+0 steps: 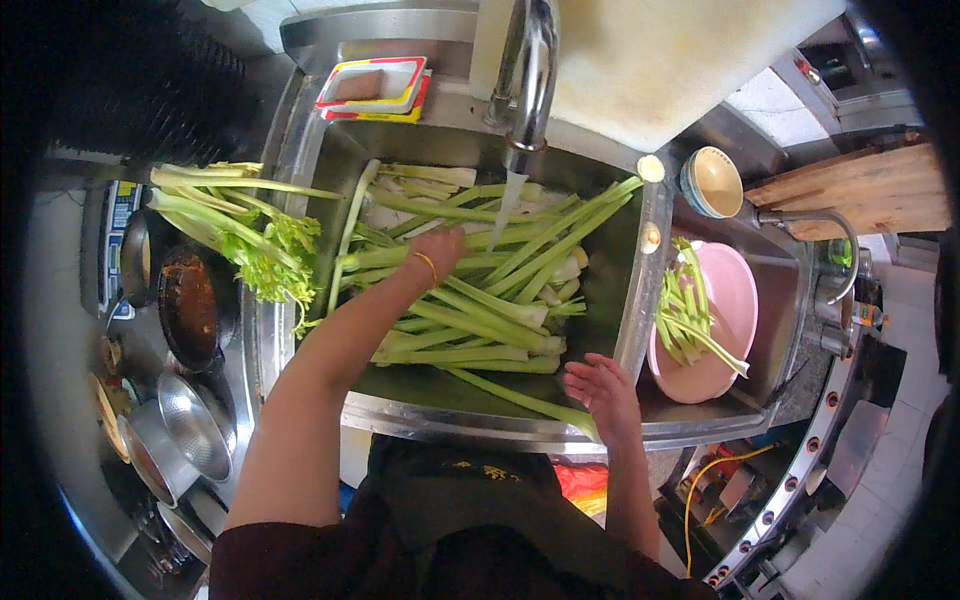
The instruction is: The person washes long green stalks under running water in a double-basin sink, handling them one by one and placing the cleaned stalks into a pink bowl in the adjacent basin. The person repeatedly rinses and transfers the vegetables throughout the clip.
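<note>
Many celery stalks (480, 322) lie across one another in a steel sink basin (600, 367). Water runs from the faucet (525, 150) onto them. My left hand (436, 255) reaches down onto the stalks left of the stream, its fingers bent; whether it grips one is hidden. At the basin's near right, my right hand (604, 394) is held with its fingers apart, above the end of a single long stalk (517, 394). Leafy celery (262, 232) rests on the left rim. More celery pieces (686, 315) lie in a pink basin (739, 307) in the right sink compartment.
White trays (375, 84) with a brownish block stand behind the basin. A bowl (716, 182) is at the back right, near a wooden board (862, 191). Cut pieces lie on the divider (637, 300). A dark pan (187, 307) and metal pots (196, 427) stand left.
</note>
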A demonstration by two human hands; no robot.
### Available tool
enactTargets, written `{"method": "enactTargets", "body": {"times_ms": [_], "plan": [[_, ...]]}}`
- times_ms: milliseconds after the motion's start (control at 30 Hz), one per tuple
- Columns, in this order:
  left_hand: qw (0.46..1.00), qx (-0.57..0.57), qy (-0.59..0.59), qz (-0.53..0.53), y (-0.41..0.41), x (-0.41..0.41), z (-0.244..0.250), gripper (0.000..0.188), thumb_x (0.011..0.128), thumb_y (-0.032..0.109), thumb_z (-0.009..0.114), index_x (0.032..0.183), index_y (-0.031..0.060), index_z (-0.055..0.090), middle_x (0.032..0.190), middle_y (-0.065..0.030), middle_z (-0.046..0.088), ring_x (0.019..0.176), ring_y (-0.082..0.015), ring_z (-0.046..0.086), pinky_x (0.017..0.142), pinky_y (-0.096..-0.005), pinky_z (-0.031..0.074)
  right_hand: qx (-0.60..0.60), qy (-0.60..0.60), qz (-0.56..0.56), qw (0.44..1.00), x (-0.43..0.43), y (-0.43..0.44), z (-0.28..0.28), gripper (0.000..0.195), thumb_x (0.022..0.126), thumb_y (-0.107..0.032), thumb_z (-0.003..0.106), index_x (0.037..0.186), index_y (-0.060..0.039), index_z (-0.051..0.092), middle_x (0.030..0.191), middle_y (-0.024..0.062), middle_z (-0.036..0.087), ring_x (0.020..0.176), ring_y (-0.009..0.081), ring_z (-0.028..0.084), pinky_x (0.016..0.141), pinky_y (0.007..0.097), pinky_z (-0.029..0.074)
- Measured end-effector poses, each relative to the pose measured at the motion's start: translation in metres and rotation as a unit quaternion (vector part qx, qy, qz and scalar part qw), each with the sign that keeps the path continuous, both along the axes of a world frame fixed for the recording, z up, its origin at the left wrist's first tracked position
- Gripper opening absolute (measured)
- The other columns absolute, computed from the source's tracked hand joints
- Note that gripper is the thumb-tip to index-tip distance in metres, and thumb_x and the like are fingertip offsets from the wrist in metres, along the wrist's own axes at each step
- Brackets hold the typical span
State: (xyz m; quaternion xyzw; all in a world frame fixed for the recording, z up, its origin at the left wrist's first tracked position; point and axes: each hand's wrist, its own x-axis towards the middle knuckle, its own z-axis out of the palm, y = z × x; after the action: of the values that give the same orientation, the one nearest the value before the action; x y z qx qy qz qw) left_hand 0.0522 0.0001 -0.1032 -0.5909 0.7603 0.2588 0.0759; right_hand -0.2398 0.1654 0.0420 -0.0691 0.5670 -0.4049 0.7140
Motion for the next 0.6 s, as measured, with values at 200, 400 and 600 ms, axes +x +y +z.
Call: {"method": "enactTargets", "body": {"times_ms": [200, 400, 600], "plan": [[0.92, 0.24, 0.243, 0.192, 0.021, 0.007, 0.052, 0.035, 0.08, 0.028, 0.058, 0.093, -0.0033, 0.051, 0.07, -0.0175, 0.061, 0.051, -0.0262, 0.06, 0.044, -0.0363, 0.047, 0.0, -0.012, 0.113, 0.994, 0.06, -0.012, -0.031, 0.033, 0.091, -0.027, 0.048, 0.113, -0.0018, 0.046, 0.104, 0.0183, 0.06, 0.093, 0.0252, 0.061, 0.077, 0.0345, 0.05], [0.892, 0.275, 0.273, 0.234, 0.063, 0.012, 0.146, 0.038, 0.081, 0.027, 0.058, 0.096, -0.006, 0.048, 0.066, -0.0168, 0.059, 0.044, -0.0236, 0.057, 0.038, -0.0344, 0.044, -0.001, -0.113, -0.015, 0.993, 0.189, -0.061, -0.069, 0.028, 0.092, -0.025, 0.042, 0.107, -0.0015, 0.047, 0.09, 0.0156, 0.059, 0.079, 0.0238, 0.057, 0.066, 0.0344, 0.047], [0.976, 0.074, 0.176, 0.108, 0.103, 0.025, 0.163, 0.038, 0.081, 0.029, 0.058, 0.093, -0.0052, 0.047, 0.068, -0.0277, 0.057, 0.064, -0.0437, 0.056, 0.058, -0.0477, 0.046, -0.035, -0.038, -0.107, 0.993, 0.211, -0.127, -0.088, 0.018, 0.089, -0.019, 0.042, 0.091, -0.0022, 0.048, 0.072, 0.0076, 0.052, 0.055, 0.0173, 0.049, 0.049, 0.0334, 0.042]]}}
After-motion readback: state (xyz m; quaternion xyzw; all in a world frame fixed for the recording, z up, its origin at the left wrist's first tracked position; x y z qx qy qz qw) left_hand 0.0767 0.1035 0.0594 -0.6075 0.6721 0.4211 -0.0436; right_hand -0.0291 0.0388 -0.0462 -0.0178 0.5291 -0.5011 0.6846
